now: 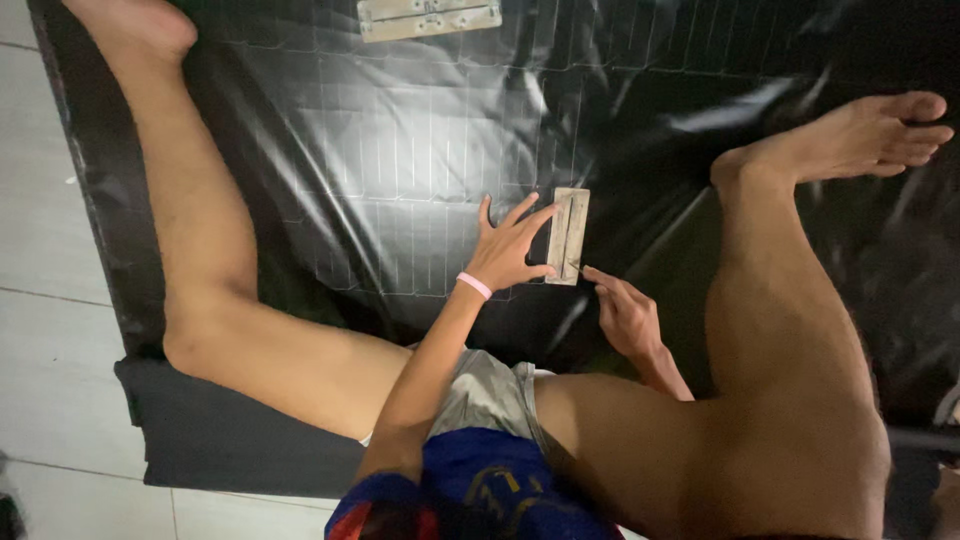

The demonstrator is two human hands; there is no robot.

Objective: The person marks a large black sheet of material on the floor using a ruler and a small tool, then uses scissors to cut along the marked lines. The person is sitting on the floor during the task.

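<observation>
On black sheet [400, 150], hands [510, 250] flank metal strip's [568, 235] edges.

Black plastic sheet [400, 150] covers most of the floor area, glossy, faint grid of rectangles showing through. A second flat metal hinge plate [429, 17] lies at the sheet's top edge, near the middle, well apart from everything else. Pale floor tiles [50, 300] run along the sheet's left edge and bottom left corner. Dark mat [220, 440] sticks out under the sheet's bottom left edge. Bare legs stretch out over the sheet, one foot [870, 135] near its right edge. Grey shorts [490, 395] and blue shirt [480, 490] at bottom middle.
</observation>
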